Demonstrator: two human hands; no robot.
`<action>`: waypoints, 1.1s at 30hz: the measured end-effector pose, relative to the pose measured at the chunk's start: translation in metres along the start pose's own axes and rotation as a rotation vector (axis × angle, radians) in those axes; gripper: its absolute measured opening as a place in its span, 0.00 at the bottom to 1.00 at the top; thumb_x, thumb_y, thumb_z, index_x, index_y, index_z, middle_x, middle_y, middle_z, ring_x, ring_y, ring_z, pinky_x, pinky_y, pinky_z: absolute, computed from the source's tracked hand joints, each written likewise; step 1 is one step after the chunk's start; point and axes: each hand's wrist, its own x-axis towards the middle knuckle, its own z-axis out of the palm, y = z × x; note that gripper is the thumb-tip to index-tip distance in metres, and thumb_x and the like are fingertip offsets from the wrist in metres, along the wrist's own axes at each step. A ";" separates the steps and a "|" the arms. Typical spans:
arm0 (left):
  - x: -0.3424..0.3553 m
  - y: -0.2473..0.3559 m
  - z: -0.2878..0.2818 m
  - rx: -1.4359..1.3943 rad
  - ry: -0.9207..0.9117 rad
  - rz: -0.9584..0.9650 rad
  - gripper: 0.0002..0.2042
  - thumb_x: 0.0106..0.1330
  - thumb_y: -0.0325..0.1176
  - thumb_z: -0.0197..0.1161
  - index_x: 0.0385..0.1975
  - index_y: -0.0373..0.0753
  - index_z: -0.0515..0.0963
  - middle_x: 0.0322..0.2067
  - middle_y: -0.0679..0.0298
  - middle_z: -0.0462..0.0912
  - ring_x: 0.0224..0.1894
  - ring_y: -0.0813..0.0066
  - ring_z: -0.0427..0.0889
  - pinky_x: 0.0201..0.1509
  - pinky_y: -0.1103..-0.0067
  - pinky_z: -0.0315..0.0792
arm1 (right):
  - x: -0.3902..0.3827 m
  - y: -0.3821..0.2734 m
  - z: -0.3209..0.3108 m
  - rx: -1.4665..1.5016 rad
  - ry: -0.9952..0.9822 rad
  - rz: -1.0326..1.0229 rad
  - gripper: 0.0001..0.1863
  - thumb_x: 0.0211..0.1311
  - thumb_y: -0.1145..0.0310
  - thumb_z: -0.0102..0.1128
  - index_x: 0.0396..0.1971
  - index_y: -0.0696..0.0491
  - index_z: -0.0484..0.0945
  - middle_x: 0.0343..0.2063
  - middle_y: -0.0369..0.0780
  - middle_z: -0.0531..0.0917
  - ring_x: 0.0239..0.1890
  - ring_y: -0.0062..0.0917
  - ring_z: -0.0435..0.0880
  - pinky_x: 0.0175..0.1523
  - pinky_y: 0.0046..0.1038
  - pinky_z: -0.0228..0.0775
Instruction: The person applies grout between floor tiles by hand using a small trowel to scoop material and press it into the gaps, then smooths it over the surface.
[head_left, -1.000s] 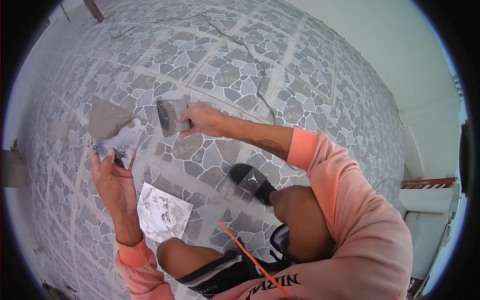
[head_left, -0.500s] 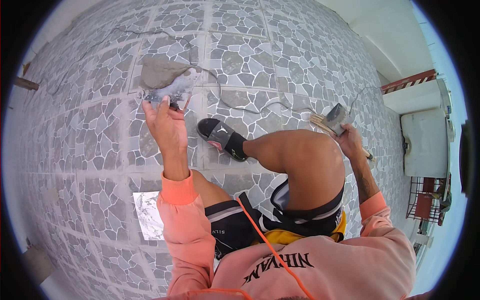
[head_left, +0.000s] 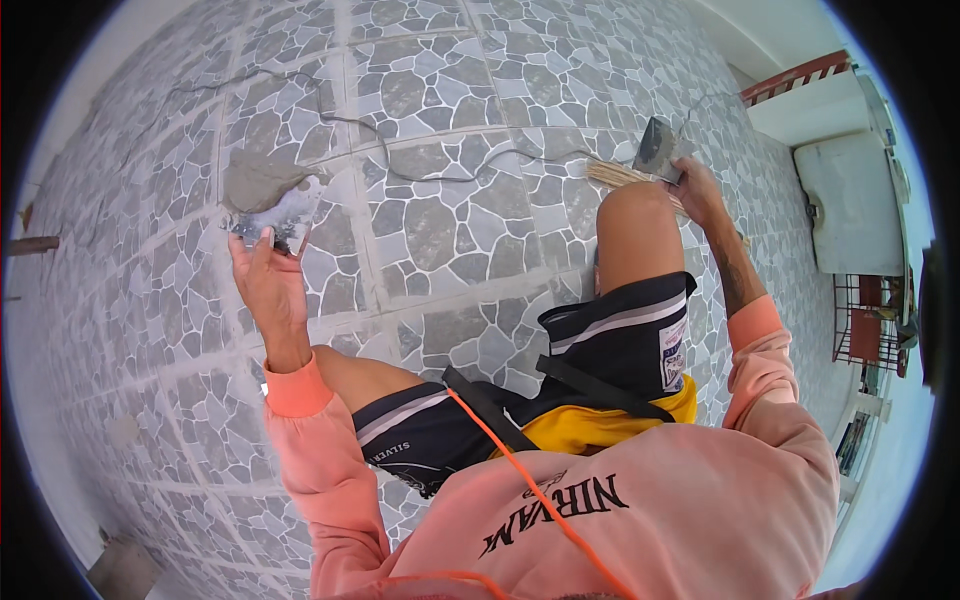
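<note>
My left hand (head_left: 272, 300) grips the near edge of a flat metal plate (head_left: 292, 212) smeared with whitish residue. A heap of wet grey mortar (head_left: 258, 178) sits on its far side. The thumb lies on top of the plate. Out to the right, my right hand (head_left: 700, 190) is closed on a putty knife (head_left: 656, 150), its broad, grey-stained blade tilted up. The two tools are wide apart, one on each side of my bent knees. Mortar on the right blade shows only as a dull film.
Stone-patterned tiles (head_left: 430, 230) cover the floor. A dark cable (head_left: 440, 180) snakes across it. A bundle of thin sticks (head_left: 612, 174) lies beyond my right knee. At the right stand a white container (head_left: 850, 205) and a wire rack (head_left: 872, 320); a block (head_left: 122, 570) sits lower left.
My legs have shifted, and the sandalled foot is no longer visible. The plate and left hand sit farther left and lower in view; the right hand and putty knife are higher.
</note>
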 end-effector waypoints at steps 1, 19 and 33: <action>-0.003 0.005 -0.004 0.003 0.002 0.000 0.26 0.64 0.19 0.50 0.63 0.37 0.53 0.52 0.60 0.71 0.50 0.69 0.76 0.55 0.65 0.73 | 0.018 0.000 0.008 -0.109 0.008 0.008 0.13 0.61 0.71 0.48 0.43 0.61 0.69 0.39 0.44 0.76 0.41 0.26 0.77 0.44 0.32 0.76; -0.063 0.041 0.016 0.077 0.314 0.079 0.22 0.67 0.21 0.47 0.61 0.35 0.58 0.51 0.59 0.75 0.53 0.69 0.76 0.61 0.62 0.69 | 0.231 0.186 0.146 -0.589 -0.801 0.015 0.20 0.58 0.68 0.50 0.48 0.63 0.73 0.40 0.41 0.77 0.41 0.25 0.77 0.42 0.26 0.77; -0.125 -0.007 0.136 -0.111 0.139 0.062 0.19 0.70 0.22 0.40 0.61 0.27 0.58 0.62 0.47 0.62 0.62 0.58 0.66 0.66 0.67 0.67 | 0.264 0.193 0.134 -0.631 -1.034 0.047 0.19 0.55 0.64 0.53 0.41 0.61 0.77 0.34 0.44 0.81 0.34 0.27 0.83 0.38 0.26 0.77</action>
